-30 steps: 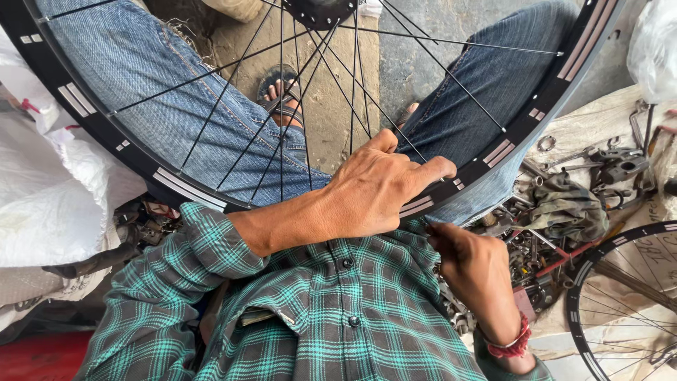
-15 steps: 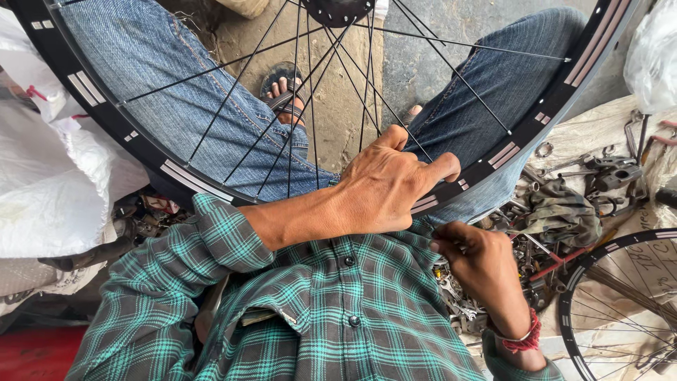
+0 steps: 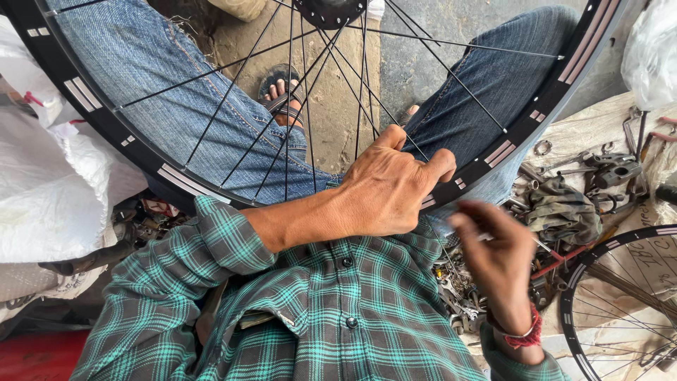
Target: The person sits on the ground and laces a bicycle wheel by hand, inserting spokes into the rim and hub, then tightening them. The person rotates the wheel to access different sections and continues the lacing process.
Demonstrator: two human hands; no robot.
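Both hands are busy: your left hand (image 3: 391, 187) grips the black wheel rim (image 3: 176, 180) resting across your lap, spokes (image 3: 310, 106) already laced to the hub (image 3: 330, 10); your right hand (image 3: 497, 254) pinches something small, blurred, beside the rim's near edge

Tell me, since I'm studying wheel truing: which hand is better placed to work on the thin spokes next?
Probably the right hand: it hovers free beside the black bicycle wheel rim, blurred, seemingly pinching something small. The left hand grips that rim, steadying it.
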